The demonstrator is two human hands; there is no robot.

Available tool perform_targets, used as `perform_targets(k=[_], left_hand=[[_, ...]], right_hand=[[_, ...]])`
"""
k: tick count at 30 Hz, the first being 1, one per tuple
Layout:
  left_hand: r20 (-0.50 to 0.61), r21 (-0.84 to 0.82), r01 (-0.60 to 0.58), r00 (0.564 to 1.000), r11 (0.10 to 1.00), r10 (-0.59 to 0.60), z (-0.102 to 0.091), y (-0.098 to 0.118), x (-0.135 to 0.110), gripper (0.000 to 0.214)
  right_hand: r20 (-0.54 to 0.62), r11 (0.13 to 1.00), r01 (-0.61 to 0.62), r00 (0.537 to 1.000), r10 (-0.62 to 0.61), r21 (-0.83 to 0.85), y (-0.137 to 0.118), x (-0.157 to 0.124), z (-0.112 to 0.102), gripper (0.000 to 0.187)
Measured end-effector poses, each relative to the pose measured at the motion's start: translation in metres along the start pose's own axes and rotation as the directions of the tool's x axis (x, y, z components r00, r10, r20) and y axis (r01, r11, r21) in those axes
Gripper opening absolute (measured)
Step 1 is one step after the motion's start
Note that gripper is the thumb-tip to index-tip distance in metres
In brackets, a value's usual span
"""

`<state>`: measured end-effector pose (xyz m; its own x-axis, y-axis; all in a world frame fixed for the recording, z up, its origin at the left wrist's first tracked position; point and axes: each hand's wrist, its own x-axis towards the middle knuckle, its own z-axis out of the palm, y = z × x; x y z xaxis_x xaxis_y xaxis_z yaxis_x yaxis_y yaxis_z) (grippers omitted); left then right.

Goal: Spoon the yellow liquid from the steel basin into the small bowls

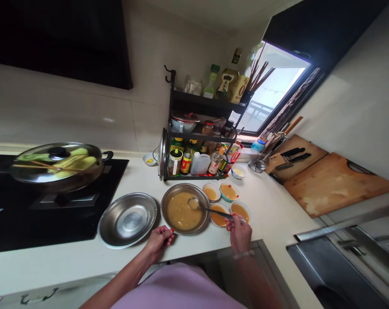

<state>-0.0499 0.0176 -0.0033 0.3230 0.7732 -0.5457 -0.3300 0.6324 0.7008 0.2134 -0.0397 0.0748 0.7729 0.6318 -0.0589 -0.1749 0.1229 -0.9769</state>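
My right hand (240, 234) is closed round the handle of a metal ladle (193, 203), whose bowl sits at the surface of a cloudy yellow-brown liquid (181, 210). That liquid fills much of a steel basin (164, 195). At the basin's near left rim, my left hand (160, 241) pinches the edge between thumb and fingers. Just right of the basin stand several small bowls with similar liquid, among them a turquoise bowl (229, 198) and a white bowl (249, 210). A second steel basin (128, 219), with nothing in it, rests to the left.
A lidded pan (85, 182) with green vegetables stands on the black cooktop (17, 231). Behind the basins is a black rack (197, 136) of bottles and jars. Cutting boards (336, 182), a knife block (275, 164) and a sink (323, 257) are at the right.
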Motion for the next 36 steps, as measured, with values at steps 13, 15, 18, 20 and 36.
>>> perform_targets(k=[13,15,18,20,36], left_hand=[[0.004,0.003,-0.017,1.000,1.000,0.017,0.001,0.000,-0.001,0.034],[0.004,0.000,-0.016,1.000,1.000,0.016,0.001,0.000,-0.001,0.034],[0.007,0.003,-0.011,1.000,1.000,0.011,0.001,0.000,-0.001,0.034],[0.009,0.004,-0.013,1.000,1.000,0.013,0.001,0.000,-0.001,0.035],[-0.004,0.015,-0.007,1.000,1.000,0.007,0.000,0.001,-0.002,0.032]], right_hand=[[-0.171,0.973,0.193,0.962,-0.213,-0.124,-0.012,0.060,-0.014,0.030],[-0.115,0.961,0.210,0.966,-0.232,-0.180,-0.008,0.060,-0.014,0.033],[0.052,0.894,0.320,0.946,-0.320,-0.314,-0.004,0.054,-0.014,0.036],[0.197,0.821,0.440,0.898,-0.394,-0.364,-0.004,0.048,-0.016,0.034],[0.276,0.912,0.329,0.926,-0.259,-0.246,0.003,-0.011,0.001,0.037]])
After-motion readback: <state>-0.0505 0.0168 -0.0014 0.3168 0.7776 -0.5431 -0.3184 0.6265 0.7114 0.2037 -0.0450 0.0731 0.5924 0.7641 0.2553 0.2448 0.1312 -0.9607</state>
